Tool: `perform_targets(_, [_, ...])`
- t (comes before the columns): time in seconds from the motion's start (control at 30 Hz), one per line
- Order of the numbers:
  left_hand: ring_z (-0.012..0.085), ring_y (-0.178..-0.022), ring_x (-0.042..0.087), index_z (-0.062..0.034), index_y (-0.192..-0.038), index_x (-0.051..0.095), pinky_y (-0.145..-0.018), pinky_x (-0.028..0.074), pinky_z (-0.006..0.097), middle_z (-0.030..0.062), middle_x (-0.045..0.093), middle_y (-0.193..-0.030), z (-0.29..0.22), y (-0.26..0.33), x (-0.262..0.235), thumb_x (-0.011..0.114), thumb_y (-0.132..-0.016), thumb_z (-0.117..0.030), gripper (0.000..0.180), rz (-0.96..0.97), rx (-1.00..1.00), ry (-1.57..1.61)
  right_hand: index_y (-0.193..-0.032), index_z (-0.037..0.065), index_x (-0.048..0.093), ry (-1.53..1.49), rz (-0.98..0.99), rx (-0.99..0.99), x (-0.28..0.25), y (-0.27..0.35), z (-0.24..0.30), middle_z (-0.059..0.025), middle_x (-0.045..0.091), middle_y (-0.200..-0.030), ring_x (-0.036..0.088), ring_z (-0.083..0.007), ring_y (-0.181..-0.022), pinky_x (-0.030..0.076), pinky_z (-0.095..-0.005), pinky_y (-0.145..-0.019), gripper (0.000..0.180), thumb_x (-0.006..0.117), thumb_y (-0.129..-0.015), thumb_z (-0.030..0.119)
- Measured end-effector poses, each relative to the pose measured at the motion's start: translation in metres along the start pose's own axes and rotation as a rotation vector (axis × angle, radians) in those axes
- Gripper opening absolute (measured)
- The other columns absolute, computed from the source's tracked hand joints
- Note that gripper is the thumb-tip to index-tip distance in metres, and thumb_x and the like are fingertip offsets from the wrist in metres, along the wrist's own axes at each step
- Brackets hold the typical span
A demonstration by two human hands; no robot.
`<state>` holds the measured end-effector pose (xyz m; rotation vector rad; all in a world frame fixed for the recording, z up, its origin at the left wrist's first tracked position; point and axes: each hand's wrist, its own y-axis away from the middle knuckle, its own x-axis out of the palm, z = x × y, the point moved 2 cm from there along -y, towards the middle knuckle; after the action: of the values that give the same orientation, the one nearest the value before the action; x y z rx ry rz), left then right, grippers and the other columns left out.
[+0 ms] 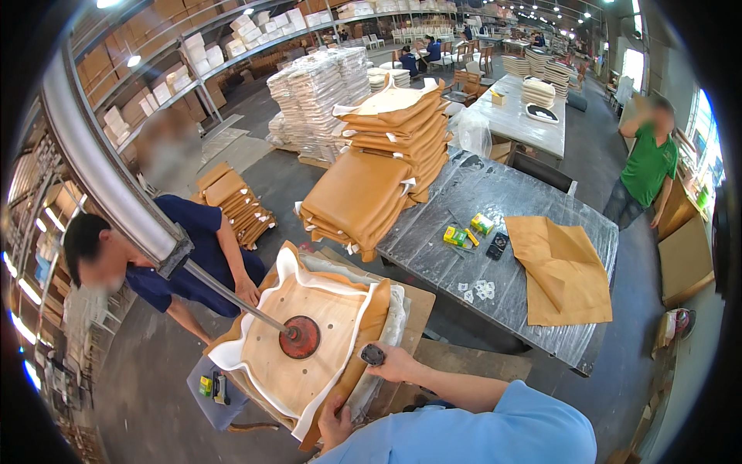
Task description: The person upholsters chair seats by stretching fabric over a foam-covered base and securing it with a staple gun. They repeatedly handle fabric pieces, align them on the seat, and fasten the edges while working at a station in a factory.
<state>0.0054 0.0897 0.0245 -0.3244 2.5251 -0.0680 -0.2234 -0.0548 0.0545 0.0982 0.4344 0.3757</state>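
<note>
A plywood seat panel (309, 332) lies on a padded stand in front of me, with white padding (228, 356) and a tan leather cover (376, 309) around its edges. A red round press plate (300, 337) on a metal rod bears down on the panel's middle. My left hand (335, 424) is closed on the near edge of the leather cover. My right hand (393, 363) is wrapped round a dark handheld tool (372, 355) at the panel's right edge; most of the tool is hidden. Across the panel, a co-worker's hand (247, 292) touches its far left edge.
A large press cylinder (108, 162) slants overhead. The plastic-covered table (433, 247) at right bears a tan leather sheet (560, 271), small boxes (454, 235) and white pieces (484, 290). Tan cushions (355, 193) are stacked beyond. A person in green (649, 166) stands far right.
</note>
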Motion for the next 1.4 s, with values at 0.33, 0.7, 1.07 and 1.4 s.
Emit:
perform_targets(0.33, [0.0146, -0.08, 0.066, -0.0041, -0.169, 0.001, -0.077, 0.055, 0.03, 0.0082, 0.068, -0.088, -0.332, -0.16, -0.06, 0.063, -0.103, -0.005, 0.091, 0.576, 0.482, 0.539, -0.145, 0.015, 0.056, 0.112, 0.025, -0.008, -0.001, 0.0, 0.002, -0.0209, 0.071, -0.126, 0.066, -0.0427, -0.119, 0.053, -0.0475, -0.101, 0.07, 0.082, -0.084, 0.035])
perform_targets(0.7, [0.0131, -0.08, 0.067, -0.0081, -0.169, -0.01, -0.073, 0.057, 0.027, 0.0087, 0.068, -0.089, -0.421, -0.158, -0.028, 0.064, -0.104, -0.006, 0.099, 0.796, 0.5, 0.66, -0.143, 0.015, 0.057, 0.093, 0.039, -0.076, 0.013, -0.009, -0.025, -0.0197, 0.071, -0.126, 0.066, -0.0415, -0.119, 0.053, -0.0482, -0.1, 0.065, 0.081, -0.084, 0.032])
perform_targets(1.07, [0.013, -0.081, 0.066, -0.0112, -0.169, -0.01, -0.076, 0.054, 0.027, 0.0083, 0.068, -0.09, -0.385, -0.149, -0.04, 0.062, -0.103, -0.003, 0.098, 0.652, 0.562, 0.734, -0.141, 0.015, 0.058, 0.05, 0.029, -0.115, 0.018, -0.028, -0.069, -0.0203, 0.071, -0.127, 0.066, -0.0416, -0.12, 0.054, -0.0473, -0.099, 0.066, 0.083, -0.083, 0.035])
perform_targets(1.4, [0.0136, -0.069, 0.066, -0.008, -0.169, 0.009, -0.069, 0.056, 0.028, 0.0088, 0.069, -0.089, -0.051, -0.05, 0.029, 0.063, -0.102, -0.007, 0.087, 0.281, -0.608, 0.496, -0.146, 0.015, 0.053, 0.081, 0.096, 0.106, 0.003, -0.008, -0.007, -0.0208, 0.071, -0.127, 0.066, -0.0414, -0.121, 0.054, -0.0464, -0.1, 0.075, 0.085, -0.082, 0.037])
